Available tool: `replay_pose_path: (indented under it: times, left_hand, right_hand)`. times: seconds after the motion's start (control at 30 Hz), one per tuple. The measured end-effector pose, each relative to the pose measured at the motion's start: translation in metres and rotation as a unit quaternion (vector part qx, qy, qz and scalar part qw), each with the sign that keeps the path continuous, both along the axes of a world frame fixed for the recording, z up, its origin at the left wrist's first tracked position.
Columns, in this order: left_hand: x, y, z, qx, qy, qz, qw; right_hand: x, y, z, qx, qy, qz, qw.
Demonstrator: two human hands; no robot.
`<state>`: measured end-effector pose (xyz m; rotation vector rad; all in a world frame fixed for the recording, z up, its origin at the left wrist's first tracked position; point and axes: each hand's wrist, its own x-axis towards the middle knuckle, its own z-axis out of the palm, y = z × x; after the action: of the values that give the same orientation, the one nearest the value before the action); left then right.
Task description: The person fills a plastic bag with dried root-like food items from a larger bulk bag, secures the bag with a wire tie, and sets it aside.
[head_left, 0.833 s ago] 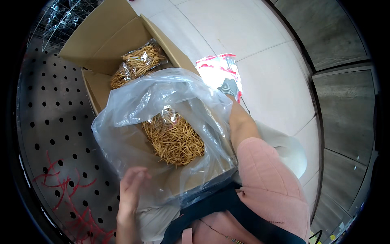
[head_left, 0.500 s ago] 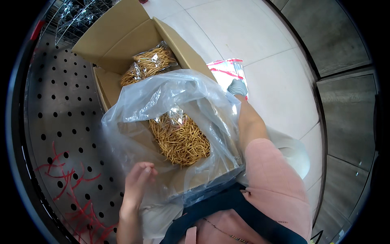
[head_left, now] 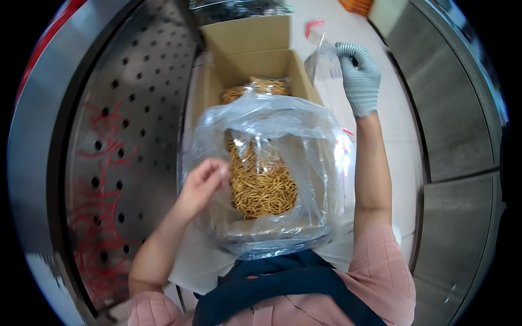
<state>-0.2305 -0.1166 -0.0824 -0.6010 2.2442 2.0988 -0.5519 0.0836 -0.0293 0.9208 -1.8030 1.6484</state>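
Note:
My right hand, in a grey ribbed glove, is raised at the right of the cardboard box. Its curled fingers grip a clear plastic bag with a red edge and dark print. My left hand is bare and hangs over the left side of the clear plastic liner. Its fingers are curled toward the thumb; what they hold, if anything, is hidden. Inside the liner lies a heap of thin yellow-brown dried strips, with clear film over its far part.
Filled clear packets of similar strips sit at the box's far end. A perforated metal panel with tangled red strings stands at left. Grey cabinets line the right. An orange crate is at the far right.
My right hand has lifted the plastic bag from the floor beside the box. My left hand has moved in over the liner. The view has turned, so the box now appears straighter.

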Motion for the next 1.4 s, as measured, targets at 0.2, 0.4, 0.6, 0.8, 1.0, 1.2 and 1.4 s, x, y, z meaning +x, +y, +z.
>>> replay_pose_path:
  times: [0.2, 0.4, 0.6, 0.8, 1.0, 1.2, 1.4]
  left_hand:
    - [0.000, -0.028, 0.041, 0.135, 0.057, 0.126, 0.981]
    - [0.015, -0.023, 0.036, 0.112, -0.043, 0.057, 0.991]
    - [0.017, -0.011, 0.002, 0.057, 0.026, 0.079, 0.995]
    - [0.010, 0.006, -0.014, -0.174, 0.042, 0.097, 0.979]
    - [0.015, 0.035, -0.028, -0.416, 0.093, 0.001, 0.905]
    - [0.015, 0.051, -0.025, -0.468, 0.094, -0.053, 0.877]
    - [0.010, 0.048, -0.014, -0.479, 0.072, -0.055, 0.873]
  right_hand:
    - [0.132, -0.050, 0.014, 0.162, 0.174, 0.146, 0.960]
    - [0.188, -0.063, -0.022, 0.230, 0.197, 0.173, 0.937]
    - [0.211, -0.053, -0.054, 0.297, 0.130, 0.179, 0.929]
    - [0.237, -0.030, -0.088, 0.243, -0.004, 0.074, 0.967]
    - [0.258, -0.036, -0.117, 0.160, -0.516, 0.287, 0.791]
    - [0.264, -0.050, -0.195, 0.073, -0.521, 0.239, 0.816]
    - [0.257, -0.042, -0.176, -0.001, -0.627, 0.232, 0.743]
